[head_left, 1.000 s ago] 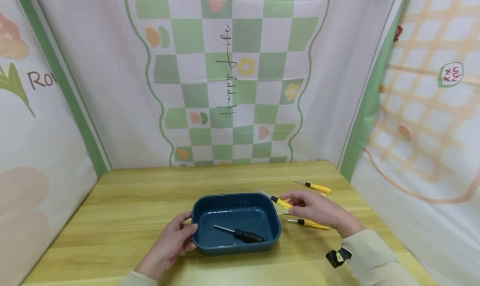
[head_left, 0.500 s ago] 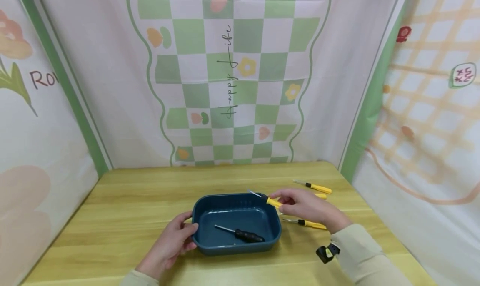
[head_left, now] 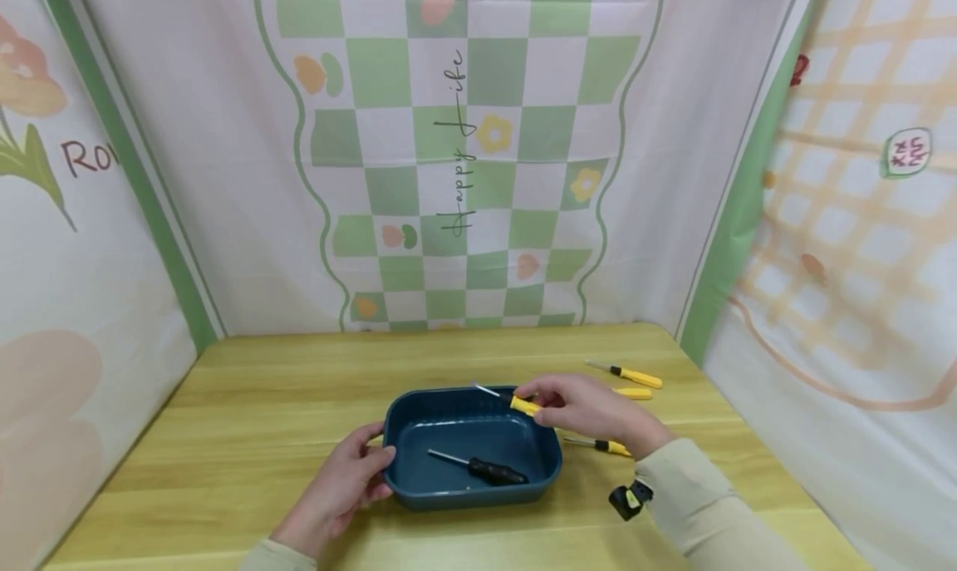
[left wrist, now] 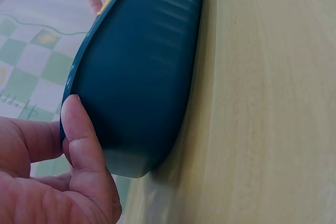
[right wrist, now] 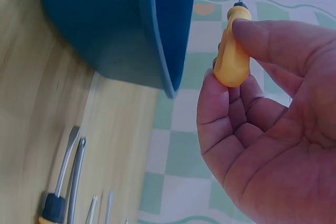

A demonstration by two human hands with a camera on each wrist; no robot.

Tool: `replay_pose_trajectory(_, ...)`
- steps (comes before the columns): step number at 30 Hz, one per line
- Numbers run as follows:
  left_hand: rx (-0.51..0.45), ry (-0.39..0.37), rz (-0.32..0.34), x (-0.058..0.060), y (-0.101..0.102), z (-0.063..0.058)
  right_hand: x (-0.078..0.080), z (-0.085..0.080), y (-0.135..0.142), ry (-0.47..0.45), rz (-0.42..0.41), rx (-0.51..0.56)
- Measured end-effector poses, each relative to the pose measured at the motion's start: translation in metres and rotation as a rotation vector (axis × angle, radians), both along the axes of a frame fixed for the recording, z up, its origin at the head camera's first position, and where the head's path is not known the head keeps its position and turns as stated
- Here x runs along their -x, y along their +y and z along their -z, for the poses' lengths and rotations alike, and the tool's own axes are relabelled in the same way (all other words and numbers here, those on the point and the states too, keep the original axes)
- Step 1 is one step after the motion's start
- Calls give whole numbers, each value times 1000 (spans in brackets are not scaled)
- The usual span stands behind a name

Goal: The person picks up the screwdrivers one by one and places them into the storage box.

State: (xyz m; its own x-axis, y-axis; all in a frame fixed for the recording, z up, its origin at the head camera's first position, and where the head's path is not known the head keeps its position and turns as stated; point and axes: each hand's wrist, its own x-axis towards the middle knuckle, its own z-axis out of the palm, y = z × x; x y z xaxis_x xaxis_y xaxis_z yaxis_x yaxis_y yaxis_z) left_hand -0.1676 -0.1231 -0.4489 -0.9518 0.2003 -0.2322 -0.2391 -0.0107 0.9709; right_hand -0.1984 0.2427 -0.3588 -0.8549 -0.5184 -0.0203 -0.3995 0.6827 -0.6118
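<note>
My right hand [head_left: 586, 409] pinches the yellow handle of a screwdriver [head_left: 526, 406] between thumb and fingers, over the right back rim of a dark blue rectangular dish [head_left: 471, 499]. The screwdriver's shaft points left and away from me. In the right wrist view the same yellow screwdriver [right wrist: 233, 56] is in my fingertips beside the dish's outer wall [right wrist: 105, 30]. My left hand [head_left: 340, 484] grips the dish's left rim, thumb and fingers on either side of the wall, as the left wrist view confirms. Inside the dish lies a black-handled screwdriver [head_left: 495, 470].
To the right on the wooden table [head_left: 284, 380] lie a yellow screwdriver [head_left: 635, 377] at the back, another yellow handle [head_left: 634, 394] partly behind my right hand, and a nearer screwdriver [head_left: 609, 446]. The right wrist view shows several metal shafts [right wrist: 77, 177] next to the dish.
My right hand has moved left with the yellow screwdriver, from beside the dish's right edge to over its back right part. My left hand and the dish stay in place.
</note>
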Motion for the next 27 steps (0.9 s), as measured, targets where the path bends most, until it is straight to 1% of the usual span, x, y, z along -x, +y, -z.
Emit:
replay_pose_trajectory(7, -3, 11, 6, 1, 1, 2, 4, 2, -10, -25, -24, 9)
replay_pose_trajectory(13, -9, 6, 15, 1, 1, 1, 7, 4, -19, -20, -41, -8)
replay_pose_trajectory(20, -6, 2, 11, 2, 1, 2, 11, 7, -28, -44, -75, -12)
replay_pose_trajectory(27, 4, -3, 11, 1, 0, 1, 14, 10, -35, -79, -67, 13)
